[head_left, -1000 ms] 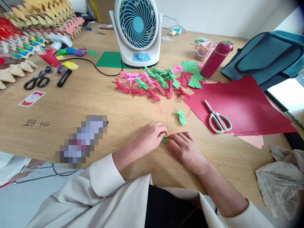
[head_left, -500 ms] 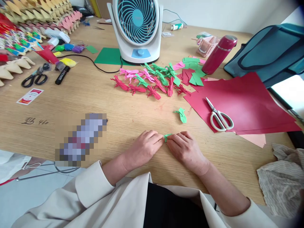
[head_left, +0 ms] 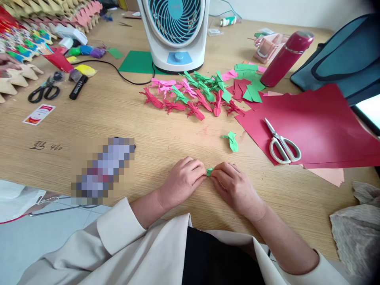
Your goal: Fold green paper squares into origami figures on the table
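A small piece of green paper (head_left: 209, 172) shows between my fingertips, low over the wooden table (head_left: 142, 158). My left hand (head_left: 185, 178) pinches its left end, and my right hand (head_left: 234, 186) pinches its right end; most of the paper is hidden by the fingers. Just beyond my right hand lies a folded green paper figure (head_left: 232, 141). Farther back, several folded figures in red (head_left: 196, 111), green (head_left: 204, 90) and pink (head_left: 163, 84) lie in a loose group.
White-handled scissors (head_left: 283, 146) rest on red sheets (head_left: 320, 126) at the right. Behind stand a fan (head_left: 178, 59), a red bottle (head_left: 286, 59) and a blue bag (head_left: 332, 59). A blurred object (head_left: 103, 166) lies left; another person's hand (head_left: 8, 62) shows at the far left edge.
The view has shifted slightly. Less of the green paper shows between my fingertips, which still pinch it. Another person's hand has appeared at the far left edge.
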Action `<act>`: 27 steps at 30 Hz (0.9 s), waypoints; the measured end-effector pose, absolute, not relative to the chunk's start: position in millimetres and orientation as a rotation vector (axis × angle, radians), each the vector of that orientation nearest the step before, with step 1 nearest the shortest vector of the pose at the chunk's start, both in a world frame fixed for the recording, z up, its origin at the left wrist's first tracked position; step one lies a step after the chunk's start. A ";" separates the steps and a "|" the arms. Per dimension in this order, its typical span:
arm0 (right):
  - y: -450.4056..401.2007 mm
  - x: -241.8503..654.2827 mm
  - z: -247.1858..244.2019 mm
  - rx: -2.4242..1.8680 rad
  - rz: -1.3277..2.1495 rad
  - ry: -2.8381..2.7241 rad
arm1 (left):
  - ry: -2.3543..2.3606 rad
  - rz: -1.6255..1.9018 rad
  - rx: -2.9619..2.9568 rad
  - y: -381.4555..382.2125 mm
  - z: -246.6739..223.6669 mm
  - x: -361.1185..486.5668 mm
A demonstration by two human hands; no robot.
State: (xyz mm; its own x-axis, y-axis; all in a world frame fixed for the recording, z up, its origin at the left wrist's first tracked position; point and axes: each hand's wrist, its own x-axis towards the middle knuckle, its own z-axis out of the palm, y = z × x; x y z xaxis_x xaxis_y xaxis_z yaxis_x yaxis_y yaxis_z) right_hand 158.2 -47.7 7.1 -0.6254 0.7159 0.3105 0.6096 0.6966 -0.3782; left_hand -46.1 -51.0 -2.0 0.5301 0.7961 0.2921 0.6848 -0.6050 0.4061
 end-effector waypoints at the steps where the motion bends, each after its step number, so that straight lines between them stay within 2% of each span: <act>1: -47.4 158.1 7.2 -1.033 0.383 -2.441 | 1.259 0.682 2.517 -50.7 -2.4 -45.8; 5: -46.5 157.2 7.4 -1.093 0.534 -2.353 | 1.315 0.730 2.444 -51.0 -1.8 -45.6; 14: -45.4 153.6 9.0 -1.150 0.627 -2.297 | 1.437 0.698 2.203 -52.3 7.6 -46.7; 27: -45.1 155.5 10.7 -1.175 0.677 -2.285 | 1.435 0.700 2.326 -57.4 5.1 -50.6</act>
